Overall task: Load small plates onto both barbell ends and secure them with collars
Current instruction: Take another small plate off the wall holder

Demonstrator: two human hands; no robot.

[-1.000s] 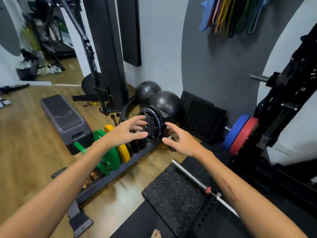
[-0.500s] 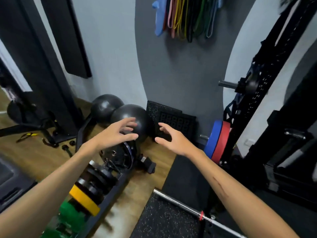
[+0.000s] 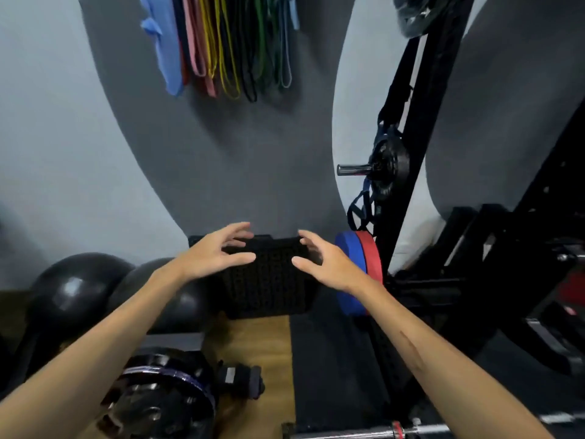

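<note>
Now, hands: the left hand and the right hand are reaching forward in the air, fingers spread and curled, holding nothing.
Between the hands: a black perforated mat is leaning on the grey wall behind them.
Small plates: black plates are sitting low on the left, under the left forearm, somewhat blurred.
Barbell: its steel bar is lying at the bottom edge, with a red ring.
Blue and red plates: they are standing just right of the right hand, by the black rack.
Wall: coloured resistance bands are hanging above.
Collars: I cannot tell where they are.
</note>
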